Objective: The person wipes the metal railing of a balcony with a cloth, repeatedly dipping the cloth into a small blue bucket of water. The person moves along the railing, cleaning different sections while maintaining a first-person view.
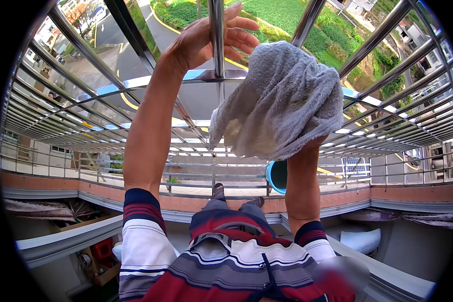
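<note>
My left hand [236,36] reaches up past a vertical polished metal bar [216,41], which crosses in front of the palm. Its fingers are spread apart and nothing is held in them. A grey terry cloth [287,102] drapes over my right hand, hiding the fingers; only the wrist [316,142] shows below the fabric. The cloth hangs loose to the left, in front of the bars. Under the left wrist runs a curved horizontal metal rail [196,75] of the window cage.
A blue bucket [270,177] stands low beside my right forearm, partly hidden by it. Metal bars [56,98] enclose both sides. Below is a reddish ledge [136,194] with window frames [71,239] behind it. A road and green plots lie beyond the cage.
</note>
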{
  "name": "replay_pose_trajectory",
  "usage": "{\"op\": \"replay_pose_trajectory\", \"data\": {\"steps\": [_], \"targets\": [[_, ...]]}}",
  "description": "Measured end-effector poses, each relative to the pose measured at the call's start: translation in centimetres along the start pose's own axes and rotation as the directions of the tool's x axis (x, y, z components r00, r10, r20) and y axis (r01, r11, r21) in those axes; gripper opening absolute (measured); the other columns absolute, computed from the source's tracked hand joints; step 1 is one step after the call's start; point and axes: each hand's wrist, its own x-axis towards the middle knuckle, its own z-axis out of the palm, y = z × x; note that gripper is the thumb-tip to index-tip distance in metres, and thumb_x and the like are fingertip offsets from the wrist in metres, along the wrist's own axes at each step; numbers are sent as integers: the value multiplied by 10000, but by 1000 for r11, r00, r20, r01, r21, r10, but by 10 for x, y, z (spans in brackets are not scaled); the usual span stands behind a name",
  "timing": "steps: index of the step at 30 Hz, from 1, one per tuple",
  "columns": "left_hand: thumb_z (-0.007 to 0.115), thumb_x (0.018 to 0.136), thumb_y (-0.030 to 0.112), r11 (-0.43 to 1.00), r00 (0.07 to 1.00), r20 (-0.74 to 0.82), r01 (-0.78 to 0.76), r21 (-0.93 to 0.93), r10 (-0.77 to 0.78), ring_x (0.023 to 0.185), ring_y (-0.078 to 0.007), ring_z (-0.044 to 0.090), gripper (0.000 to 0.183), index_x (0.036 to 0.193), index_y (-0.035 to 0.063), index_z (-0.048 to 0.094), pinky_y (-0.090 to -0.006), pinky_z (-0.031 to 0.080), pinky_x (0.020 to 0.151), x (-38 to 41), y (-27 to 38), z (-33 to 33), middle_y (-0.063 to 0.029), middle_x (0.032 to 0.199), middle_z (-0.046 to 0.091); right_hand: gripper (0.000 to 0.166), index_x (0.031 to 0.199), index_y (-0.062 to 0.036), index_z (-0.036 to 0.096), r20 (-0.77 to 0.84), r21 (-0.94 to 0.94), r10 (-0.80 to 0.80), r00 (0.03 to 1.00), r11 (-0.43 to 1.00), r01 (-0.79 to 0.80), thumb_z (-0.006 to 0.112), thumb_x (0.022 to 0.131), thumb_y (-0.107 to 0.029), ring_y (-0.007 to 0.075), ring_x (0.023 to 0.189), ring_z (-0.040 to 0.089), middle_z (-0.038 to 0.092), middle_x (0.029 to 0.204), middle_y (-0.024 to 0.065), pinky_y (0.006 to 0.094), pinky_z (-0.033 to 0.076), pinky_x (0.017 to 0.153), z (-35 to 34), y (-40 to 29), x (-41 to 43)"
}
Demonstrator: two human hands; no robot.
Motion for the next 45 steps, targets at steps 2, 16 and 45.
{"op": "replay_pose_trajectory", "data": {"steps": [2, 16, 45], "targets": [[401, 930, 684, 999, 998, 56, 41, 1, -41, 990, -181, 652, 783, 1266, -4, 566, -302, 531, 845, 4, -13, -13, -121, 1092, 666, 575, 1421, -32, 391, 3, -74, 38, 999, 997, -38, 508, 989, -392, 312, 1276, 486, 472, 1410, 162, 490, 366, 1112, 10, 8, 2], [538, 963, 475, 976, 974, 196, -74, -203, 114, 1050, -113, 632, 588, 1390, 72, 495, -279, 528, 947, 21, -37, -22, -48, 1234, 630, 511, 1325, -16, 499, 174, -151, 89, 981, 987, -63, 441, 1012, -416, 235, 1111, 591, 594, 1246, 127, 378, 474, 978, 22, 46, 56], [712, 852, 511, 933, 949, -285, -24, 359, 134, 629, -49, 455, 437, 801, 81, 657, -217, 327, 564, -10, -48, -20, 57, 696, 518, 465, 1318, 20, 516, -200, -221, 239, 950, 934, -281, 610, 968, -272, 144, 934, 641, 647, 1121, 90, 277, 538, 823, 42, 22, 17]]}}
